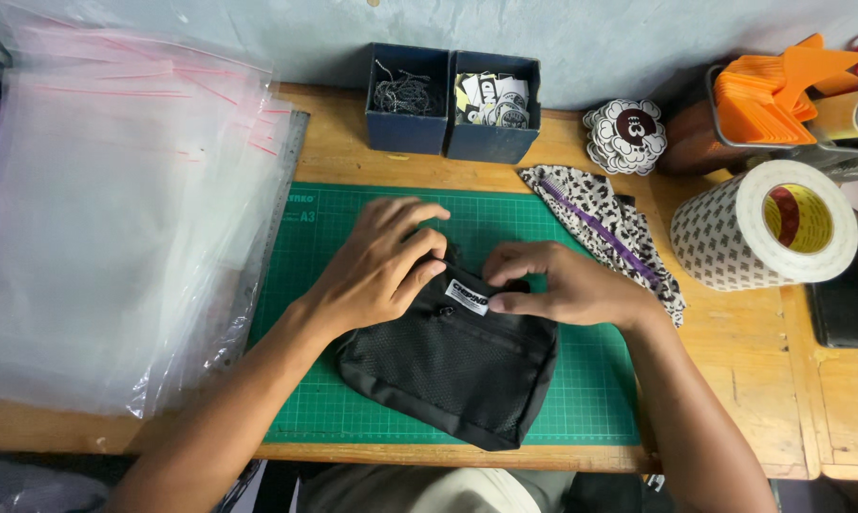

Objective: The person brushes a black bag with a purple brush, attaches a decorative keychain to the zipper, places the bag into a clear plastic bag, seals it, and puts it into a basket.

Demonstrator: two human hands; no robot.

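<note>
The black pouch (448, 375) lay tilted on the green cutting mat (600, 399), near the mat's middle, its mesh front panel facing up and a small white label at its upper edge.

The left hand (377, 266) rested on the pouch's upper left corner, fingers curled down and pinching at the top edge by the zip end; whether it held a zip pull could not be made out. The right hand (557, 285) lay on the upper right corner, thumb and forefinger closed on the fabric just beside the label.

Judgement: work at this top edge goes best with one hand pinning the fabric flat and taut against the mat while the other does the fine pinching, so the soft pouch does not bunch or slide.

Surface: a worn wooden bench (752, 399) under the mat. Left of the mat, a thick stack of clear zip bags (106, 218) with pink seal strips, overlapping a metal ruler (277, 209). Behind the mat, two dark blue boxes (452, 104), one holding fine metal chains, the other small printed stickers. Right of the mat, a spotted fabric pouch (604, 228) with a purple zip, a pile of flower-shaped stickers (625, 136), a large roll of tape (766, 223), and orange cards (771, 90) in a tray.

Room: a pale grey-blue wall (638, 38) behind the bench.
</note>
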